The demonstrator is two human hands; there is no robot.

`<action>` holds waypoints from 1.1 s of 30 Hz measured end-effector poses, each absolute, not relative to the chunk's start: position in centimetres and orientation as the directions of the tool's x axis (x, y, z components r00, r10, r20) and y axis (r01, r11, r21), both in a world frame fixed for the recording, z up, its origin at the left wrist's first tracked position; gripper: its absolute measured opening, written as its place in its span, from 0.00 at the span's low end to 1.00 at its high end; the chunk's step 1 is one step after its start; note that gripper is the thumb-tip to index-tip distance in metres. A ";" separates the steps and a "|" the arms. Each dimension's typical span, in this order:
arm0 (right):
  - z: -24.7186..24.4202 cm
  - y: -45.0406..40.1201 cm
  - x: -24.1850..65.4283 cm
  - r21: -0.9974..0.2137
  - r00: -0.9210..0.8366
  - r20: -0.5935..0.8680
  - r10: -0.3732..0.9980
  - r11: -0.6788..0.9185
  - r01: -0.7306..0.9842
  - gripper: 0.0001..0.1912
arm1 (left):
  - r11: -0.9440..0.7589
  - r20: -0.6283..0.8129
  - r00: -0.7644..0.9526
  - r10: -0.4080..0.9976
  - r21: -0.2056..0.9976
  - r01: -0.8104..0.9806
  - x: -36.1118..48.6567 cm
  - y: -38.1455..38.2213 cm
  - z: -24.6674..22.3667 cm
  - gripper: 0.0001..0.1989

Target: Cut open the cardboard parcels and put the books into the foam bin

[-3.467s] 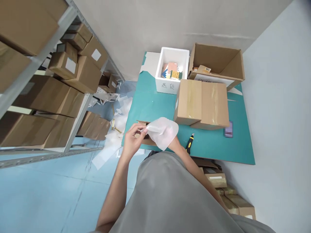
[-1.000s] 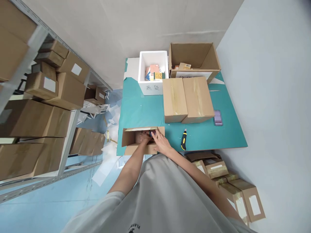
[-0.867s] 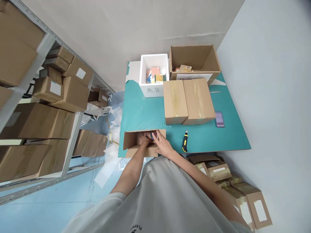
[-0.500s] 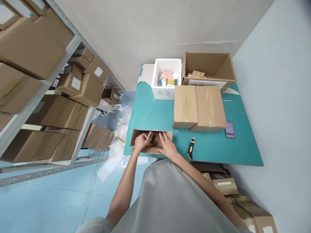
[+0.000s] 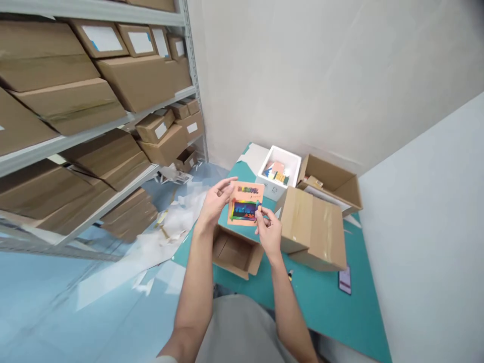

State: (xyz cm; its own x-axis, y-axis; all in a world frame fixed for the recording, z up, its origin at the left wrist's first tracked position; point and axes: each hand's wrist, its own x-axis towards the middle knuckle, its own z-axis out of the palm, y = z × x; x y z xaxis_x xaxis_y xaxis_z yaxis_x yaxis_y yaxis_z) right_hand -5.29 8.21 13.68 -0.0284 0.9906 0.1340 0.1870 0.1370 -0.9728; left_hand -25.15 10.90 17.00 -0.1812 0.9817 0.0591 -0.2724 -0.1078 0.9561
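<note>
A: Where is the orange card (image 5: 245, 204), please?
B: It is held in view just past the far rim of the open carton (image 5: 231, 268), picture side towards the person. Its height I cannot tell.
A: And the grip?
B: The left hand (image 5: 217, 201) has thumb and fingers at its upper left edge. The right hand (image 5: 270, 232) pinches its lower right corner, thumb in front.
A: Which room is around?
B: To the carton's left, a narrow strip of the green table (image 5: 321, 302) reaches the edge. To its right, taped boxes (image 5: 317, 229) stand near; on this side of them, open green surface extends.
</note>
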 end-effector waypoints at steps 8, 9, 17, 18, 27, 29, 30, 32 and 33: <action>16.2 10.6 -6.5 -0.988 0.152 0.155 0.976 0.155 0.010 0.34 | 0.155 0.038 0.213 0.976 0.563 -0.812 -19.8 12.1 11.3 0.21; 15.8 10.5 -6.7 -0.990 0.139 0.137 0.981 0.139 -0.006 0.33 | 0.179 0.071 0.255 0.964 0.536 -0.825 -19.6 12.0 11.0 0.21; 13.7 8.7 -10.8 -0.988 0.028 0.026 0.999 0.030 -0.153 0.26 | 0.168 0.089 0.271 0.959 0.590 -0.789 -22.5 11.3 10.3 0.24; 13.7 8.4 -11.2 -0.987 0.009 0.006 1.000 0.008 -0.161 0.26 | 0.158 0.068 0.249 0.966 0.607 -0.779 -23.0 11.1 10.4 0.24; 16.7 6.0 -8.5 -0.972 0.381 0.232 0.895 0.194 0.136 0.18 | -0.011 -0.076 -0.097 0.992 0.726 -0.688 -26.8 10.6 11.8 0.28; 17.3 5.1 -8.6 -0.943 0.401 0.321 0.858 0.252 0.216 0.16 | -0.048 -0.088 -0.173 0.981 0.753 -0.656 -26.8 10.4 11.7 0.29; 17.4 4.6 -9.0 -0.925 0.371 0.362 0.855 0.280 0.256 0.15 | -0.060 -0.090 -0.198 0.976 0.765 -0.641 -26.6 10.2 11.7 0.29; 17.2 3.7 -10.1 -0.883 0.279 0.426 0.860 0.330 0.332 0.14 | -0.076 -0.087 -0.230 0.969 0.783 -0.618 -26.0 9.6 11.9 0.30; 16.9 3.4 -10.6 -0.860 0.231 0.452 0.862 0.352 0.370 0.15 | -0.083 -0.079 -0.235 0.969 0.790 -0.608 -25.6 9.3 12.0 0.31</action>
State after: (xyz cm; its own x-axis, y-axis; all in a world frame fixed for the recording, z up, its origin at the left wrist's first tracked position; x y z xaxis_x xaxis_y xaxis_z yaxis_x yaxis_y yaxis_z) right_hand -10.65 3.40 16.94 0.2315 0.8616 0.4517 0.3695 0.3517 -0.8601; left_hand -25.57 9.26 12.04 -0.2346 0.9689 -0.0786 -0.6079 -0.0832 0.7896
